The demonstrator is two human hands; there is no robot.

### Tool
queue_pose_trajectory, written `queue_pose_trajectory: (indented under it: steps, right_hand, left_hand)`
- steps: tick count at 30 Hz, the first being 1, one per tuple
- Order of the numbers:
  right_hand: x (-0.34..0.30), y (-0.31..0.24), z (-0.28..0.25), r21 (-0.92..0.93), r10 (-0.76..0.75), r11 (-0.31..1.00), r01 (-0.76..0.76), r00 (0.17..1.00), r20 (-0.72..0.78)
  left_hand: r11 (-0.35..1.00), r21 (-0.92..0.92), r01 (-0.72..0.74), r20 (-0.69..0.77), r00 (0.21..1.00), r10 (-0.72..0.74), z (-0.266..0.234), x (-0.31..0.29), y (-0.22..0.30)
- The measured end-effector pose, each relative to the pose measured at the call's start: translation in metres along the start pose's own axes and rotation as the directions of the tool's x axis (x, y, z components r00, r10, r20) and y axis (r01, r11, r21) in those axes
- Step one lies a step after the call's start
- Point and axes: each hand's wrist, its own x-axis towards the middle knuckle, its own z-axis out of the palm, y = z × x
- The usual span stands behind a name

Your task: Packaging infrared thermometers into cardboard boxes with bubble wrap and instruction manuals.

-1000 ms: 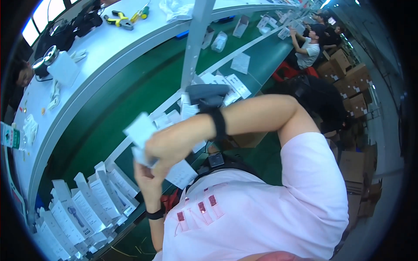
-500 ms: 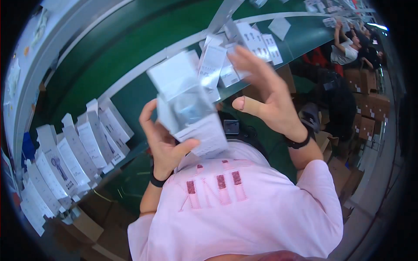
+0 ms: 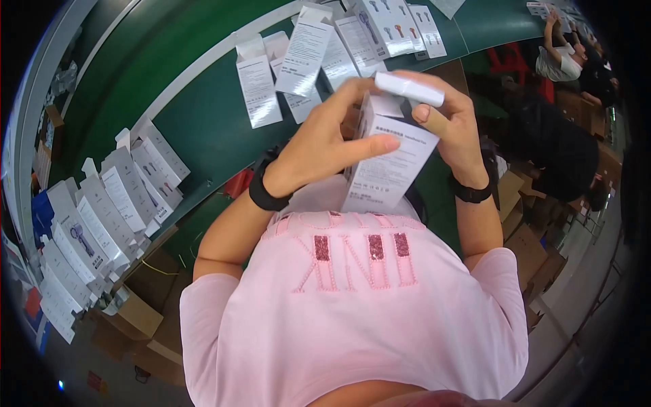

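Observation:
Just above my shirt, a white printed carton (image 3: 390, 159) stands tilted with its top end partly open and dark inside. My left hand (image 3: 319, 139) is closed round its left side, the thumb lying across the printed face. Over the carton's opening, my right hand (image 3: 453, 129) pinches a smooth white piece with rounded ends (image 3: 409, 88). Whether this is the carton's flap or a separate item I cannot tell. The right thumb wears a tan bandage. My left fingertips are hidden behind the carton and the white piece.
Several white cartons (image 3: 258, 91) stand on the green work surface (image 3: 200, 125) ahead. A row of open-topped cartons (image 3: 108, 197) lines the left edge. Brown boxes (image 3: 139, 315) sit below at left, others at right. A person (image 3: 559, 61) works at far right.
The carton has moved right and turned, its printed face now toward me. My right hand has come from open in the air to its top, gripping the white piece. My left hand has shifted right.

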Motion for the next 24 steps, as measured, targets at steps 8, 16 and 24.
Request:
queue_pose_trajectory:
  steps: [8,16,24]
  right_hand:
    - [0.015,-0.014,-0.109,-0.212,-0.120,0.961,0.179,0.957,0.263]
    - [0.020,-0.028,-0.194,-0.288,-0.094,0.943,0.168,0.962,0.256]
    - [0.008,-0.034,-0.242,-0.241,-0.113,0.959,0.149,0.981,0.158]
  left_hand:
    - [0.999,-0.034,0.020,-0.174,0.984,-0.026,0.062,0.079,-0.017]
    - [0.993,-0.110,0.034,-0.089,0.995,-0.044,0.102,0.153,-0.034]
    - [0.994,-0.086,0.062,-0.054,0.996,-0.067,0.137,0.193,-0.035]
